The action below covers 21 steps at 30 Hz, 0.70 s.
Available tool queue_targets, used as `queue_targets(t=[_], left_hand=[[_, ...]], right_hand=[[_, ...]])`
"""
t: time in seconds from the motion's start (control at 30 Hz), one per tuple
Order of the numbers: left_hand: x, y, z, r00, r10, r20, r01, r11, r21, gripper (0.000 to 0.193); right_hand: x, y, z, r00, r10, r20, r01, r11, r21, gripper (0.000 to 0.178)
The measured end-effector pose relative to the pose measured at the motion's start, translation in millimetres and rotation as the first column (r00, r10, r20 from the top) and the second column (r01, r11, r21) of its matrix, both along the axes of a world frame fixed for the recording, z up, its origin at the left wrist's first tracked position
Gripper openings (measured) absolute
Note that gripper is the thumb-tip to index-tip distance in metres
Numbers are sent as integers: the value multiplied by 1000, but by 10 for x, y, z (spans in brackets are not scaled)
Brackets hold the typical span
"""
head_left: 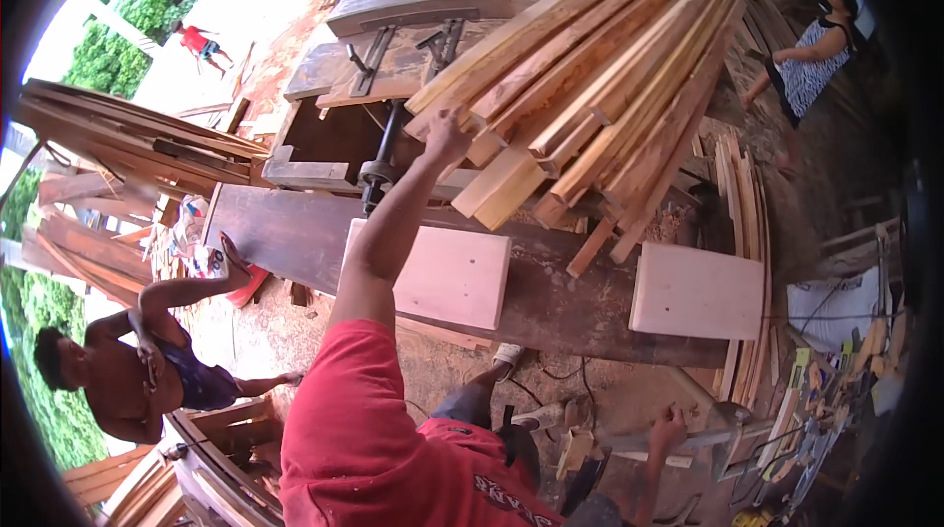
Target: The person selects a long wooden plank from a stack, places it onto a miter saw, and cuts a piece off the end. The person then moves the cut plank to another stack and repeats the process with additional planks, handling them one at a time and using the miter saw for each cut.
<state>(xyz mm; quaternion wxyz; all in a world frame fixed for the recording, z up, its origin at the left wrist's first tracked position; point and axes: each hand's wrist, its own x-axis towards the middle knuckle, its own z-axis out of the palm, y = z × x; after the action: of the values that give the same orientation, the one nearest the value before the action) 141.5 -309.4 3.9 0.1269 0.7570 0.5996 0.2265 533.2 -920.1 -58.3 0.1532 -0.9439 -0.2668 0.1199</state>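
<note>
My left arm reaches forward across the dark wooden bench (pixel 285 232). My left hand (pixel 448 137) is closed at the near end of a long wooden beam (pixel 531 30), the leftmost in a large stack of sawn timber (pixel 629 85). The beams' squared ends point toward me. Low on the right, well away from the stack, hangs my right hand (pixel 669 429), its fingers loosely bent and apart with nothing seen in them. Two pale rectangular slabs, a left one (pixel 457 276) partly behind my forearm and a right one (pixel 698 291), rest on the bench.
Clamp-like metal fittings (pixel 369 60) sit on a worktable beyond the bench. Hand tools (pixel 816 409) crowd the right side. Dark planks (pixel 138 134) are piled at left. One person (pixel 128 370) sits at left; another (pixel 816 50) stands at far right. Cables (pixel 580 380) lie on the floor.
</note>
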Motion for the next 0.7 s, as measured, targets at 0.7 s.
queue_targets(t=[0.7], left_hand=[[1090, 306, 253, 989, 7, -146, -61, 929, -365, 127]], right_hand=[[368, -418, -861, 894, 205, 400, -345, 883, 319, 22]])
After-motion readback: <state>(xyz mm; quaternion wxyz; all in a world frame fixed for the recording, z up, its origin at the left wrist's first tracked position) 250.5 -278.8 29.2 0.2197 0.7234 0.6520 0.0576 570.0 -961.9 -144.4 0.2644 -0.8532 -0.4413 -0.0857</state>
